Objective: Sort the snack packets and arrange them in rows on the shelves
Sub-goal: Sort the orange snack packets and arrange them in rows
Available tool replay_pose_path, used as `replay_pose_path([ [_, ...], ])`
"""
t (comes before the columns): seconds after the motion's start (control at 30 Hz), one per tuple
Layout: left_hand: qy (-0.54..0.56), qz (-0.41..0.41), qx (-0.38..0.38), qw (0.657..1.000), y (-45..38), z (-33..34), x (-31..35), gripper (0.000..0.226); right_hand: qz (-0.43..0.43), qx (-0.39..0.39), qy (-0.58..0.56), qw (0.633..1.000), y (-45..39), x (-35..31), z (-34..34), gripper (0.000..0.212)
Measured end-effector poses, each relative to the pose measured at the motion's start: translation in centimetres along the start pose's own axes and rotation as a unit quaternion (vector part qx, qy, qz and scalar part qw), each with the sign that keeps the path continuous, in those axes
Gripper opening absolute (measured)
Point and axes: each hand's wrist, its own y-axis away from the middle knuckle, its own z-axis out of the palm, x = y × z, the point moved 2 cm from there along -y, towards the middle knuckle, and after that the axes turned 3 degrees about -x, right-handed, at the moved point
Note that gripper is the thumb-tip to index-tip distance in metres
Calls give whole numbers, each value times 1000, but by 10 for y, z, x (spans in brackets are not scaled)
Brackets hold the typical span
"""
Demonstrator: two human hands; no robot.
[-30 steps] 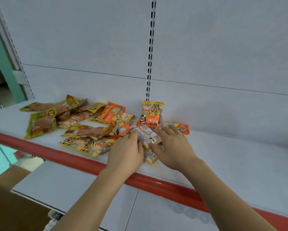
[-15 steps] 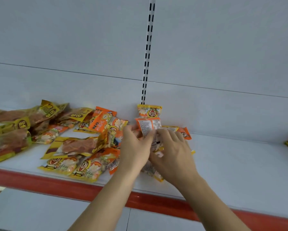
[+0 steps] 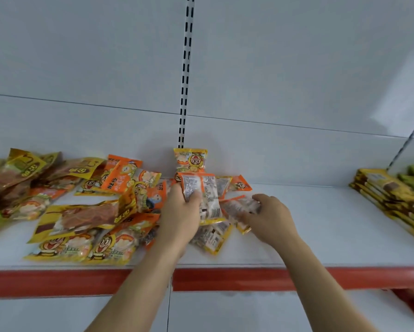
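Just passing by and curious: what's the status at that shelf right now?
Left hand grips back-side-out packets. Right hand grips another packet. Unsorted pile crowds the shelf left.

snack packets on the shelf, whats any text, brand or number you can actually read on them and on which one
No text reads clearly enough to quote.
Upright orange packet against the back panel: cartoon face and print, blurred.
Packets held in the left hand, back labels: fine print and barcode, too small.
Packet in the right hand: blurred by motion.
Big yellow packet: bold characters on its right end, not legible.
Yellow stack at right: illegible.
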Motion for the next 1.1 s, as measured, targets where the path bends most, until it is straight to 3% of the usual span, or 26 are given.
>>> replay_pose_path([
  [0.13, 12, 0, -4, 1000, 4, 11, 2, 13, -23, 149, -127, 980, 31, 5, -29, 47],
  [0.2, 35, -6, -13, 999, 6, 21, 4, 25, -57, 183, -224, 956, 42, -4, -34, 43],
  [0.27, 119, -18, -38, 992, 11, 30, 7, 42, -102, 176, -262, 943, 48, -18, -28, 39],
  [0.37, 233, -35, -69, 969, 16, 41, 18, 43, -202, 168, -185, 947, 52, -30, -5, 45],
  [0.5, 186, 13, 23, 982, 16, 33, 23, 26, -326, 132, -172, 920, 51, -31, 8, 39],
  [0.6, 130, 19, 94, 987, 8, 10, 17, 19, -276, 96, -182, 939, 31, -21, 8, 36],
  [0.7, 101, 31, 120, 987, 9, -8, 13, 17, -192, -47, -37, 980, 16, -20, 25, 46],
  [0.8, 62, 38, 134, 988, 14, -16, 9, 21, -192, -106, 49, 974, 17, -33, 33, 53],
  [0.9, 39, 21, 132, 990, 16, -20, 3, 21, -161, -156, 8, 974, 12, -37, 24, 45],
  [1.0, 15, 22, 136, 990, 14, -19, 3, 20, -142, -112, -50, 982, 7, -23, 3, 15],
  [1.07, 11, 34, 144, 989, 12, -15, 5, 18, -117, -50, -178, 976, 5, -12, -14, 2],
  [1.1, 16, 34, 140, 989, 11, -12, 5, 17, -107, -27, -259, 959, 4, -10, -19, 7],
])
